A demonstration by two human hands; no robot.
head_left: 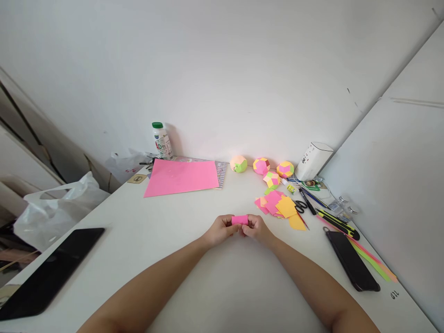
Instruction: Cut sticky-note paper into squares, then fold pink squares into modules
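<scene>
A small pink piece of paper [239, 220] is held up between my two hands at the middle of the table. My left hand [222, 230] pinches its left side, thumb in front and fingers behind. On the other side my right hand [255, 229] grips it the same way, and the two thumbs nearly meet at the lower edge. Whether the paper is folded there, I cannot tell. To the right of my right hand lies a loose pile of cut paper pieces in pink [273, 200] and orange [286, 206], with black-handled scissors [300, 206] partly under it.
Several coloured paper balls [238, 163] stand along the wall. A large pink sheet [183, 176] lies back left, near a bottle [163, 142]. Pens, a glue stick [288, 186], yellow-black cutters [338, 223] and a black phone case [352, 261] are right; a black tablet [52, 273] is left.
</scene>
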